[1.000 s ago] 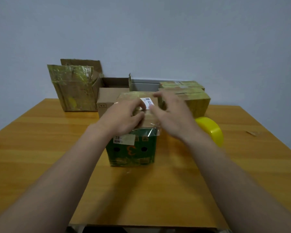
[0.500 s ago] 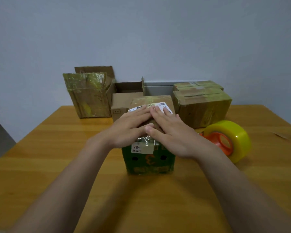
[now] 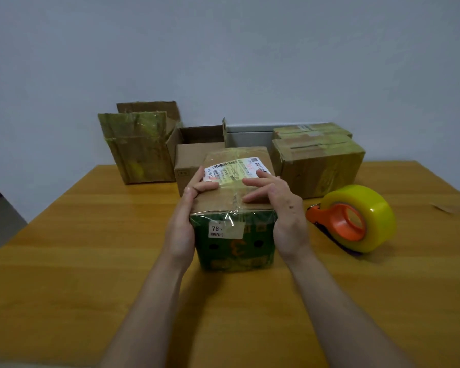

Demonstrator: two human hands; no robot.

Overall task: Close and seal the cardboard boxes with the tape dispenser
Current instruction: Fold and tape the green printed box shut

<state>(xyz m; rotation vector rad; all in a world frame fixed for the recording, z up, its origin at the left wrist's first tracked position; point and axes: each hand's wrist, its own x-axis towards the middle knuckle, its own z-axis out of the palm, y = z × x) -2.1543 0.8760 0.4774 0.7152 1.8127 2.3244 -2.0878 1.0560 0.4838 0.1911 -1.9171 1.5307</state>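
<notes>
Centrally on the orange-brown wooden table, a small cardboard box with a dark green printed front and a plain brown top is held between two bare hands. Its top flaps are shut, and a strip of clear tape is seen running along the middle seam and down over the front edge, where it wrinkles above a small pale sticker. A white and yellow shipping label is stuck across the far part of the top.

The left hand is pressed flat against the box's left side, its thumb laid over the top edge onto the near corner of the label. The right hand is set against the right side, with its fingers curled loosely over the top, their tips resting on the brown cardboard beside the tape seam.

Just to the right of the box, apart from it, an orange plastic tape dispenser carrying a thick yellowish roll of clear tape is lying on the table, touched by neither hand.

Behind, along the wall, more cardboard boxes are lined up: a tall open box covered in glossy tape at the left, a plain brown open box beside it, and two taped, closed boxes at the right.
</notes>
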